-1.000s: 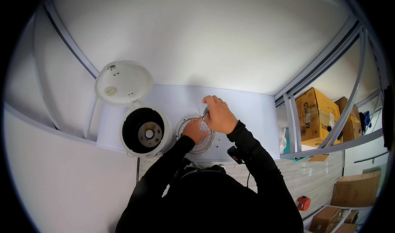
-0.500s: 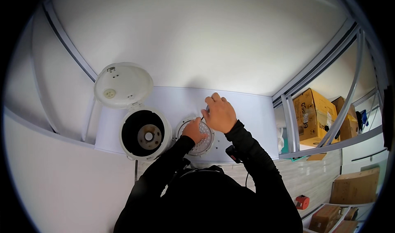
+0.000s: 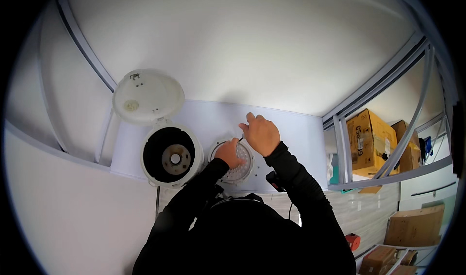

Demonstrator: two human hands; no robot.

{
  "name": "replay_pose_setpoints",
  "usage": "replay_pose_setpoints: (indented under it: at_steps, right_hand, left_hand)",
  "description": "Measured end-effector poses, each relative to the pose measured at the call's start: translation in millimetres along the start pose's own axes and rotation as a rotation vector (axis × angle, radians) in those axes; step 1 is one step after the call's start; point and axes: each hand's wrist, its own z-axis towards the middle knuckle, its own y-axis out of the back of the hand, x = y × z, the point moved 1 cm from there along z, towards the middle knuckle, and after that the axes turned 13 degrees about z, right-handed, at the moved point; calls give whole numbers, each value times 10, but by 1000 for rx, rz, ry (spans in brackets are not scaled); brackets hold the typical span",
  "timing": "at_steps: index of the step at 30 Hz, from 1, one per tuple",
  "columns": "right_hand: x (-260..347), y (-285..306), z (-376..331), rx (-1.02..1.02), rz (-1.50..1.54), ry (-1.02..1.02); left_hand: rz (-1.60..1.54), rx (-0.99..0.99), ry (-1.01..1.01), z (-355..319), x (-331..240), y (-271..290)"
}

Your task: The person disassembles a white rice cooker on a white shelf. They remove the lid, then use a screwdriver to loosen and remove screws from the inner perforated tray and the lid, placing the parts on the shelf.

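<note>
Head view, looking down: both hands together over a round perforated plate [image 3: 239,164] lying flat on the white surface [image 3: 296,129]. Left hand [image 3: 228,152] curled down on the plate's near-left rim, fingers closed against it, apparently pinning it in place. Right hand [image 3: 261,133] raised just beyond the plate's far edge, fingers pinched shut on something thin and dark; too small to tell what exactly. Compared with half a second ago, right hand shifted slightly higher and further from the plate, left hand barely moved. Judged from that: a small part being drawn up or off the plate's rim while the other hand steadies it, the job under way rather than finished.

Just left of the left hand, touching or nearly touching the plate: a white round cooker [image 3: 171,156], pot cavity dark and bare with a metal disc at the bottom. Hinged lid [image 3: 148,96] thrown back, standing open beyond it. Near the right wrist, a small dark object [image 3: 273,180] at the surface's edge. Well off to the right, cardboard boxes [image 3: 370,141] on a metal rack.
</note>
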Motion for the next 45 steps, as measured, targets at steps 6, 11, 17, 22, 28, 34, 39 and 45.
replay_pose_setpoints:
  at_steps: [6, 11, 17, 22, 28, 34, 39, 45]
  right_hand:
    - [-112, 16, 32, -145, 139, 423]
    - [-181, -83, 69, -40, 75, 61]
    - [-126, -32, 12, -163, 235, 331]
    - [-156, -67, -8, -104, 121, 197]
    - [-8, 4, -75, -112, 131, 203]
    - [-229, -52, -10, -129, 205, 358]
    - [-82, 42, -103, -58, 63, 50]
    - [-140, 62, -90, -131, 130, 376]
  left_hand:
    - [-25, -83, -80, -7, 129, -59]
    - [-10, -22, -9, -7, 74, -19]
    - [52, -89, 31, 30, -44, -9]
    - [5, -204, 36, 130, -25, -108]
    - [-3, -267, 48, 268, 47, -208]
    - [19, -242, 54, 310, 54, -207]
    - [10, -232, 87, 314, 44, -201]
    - [-11, -237, 87, 308, 53, -203]
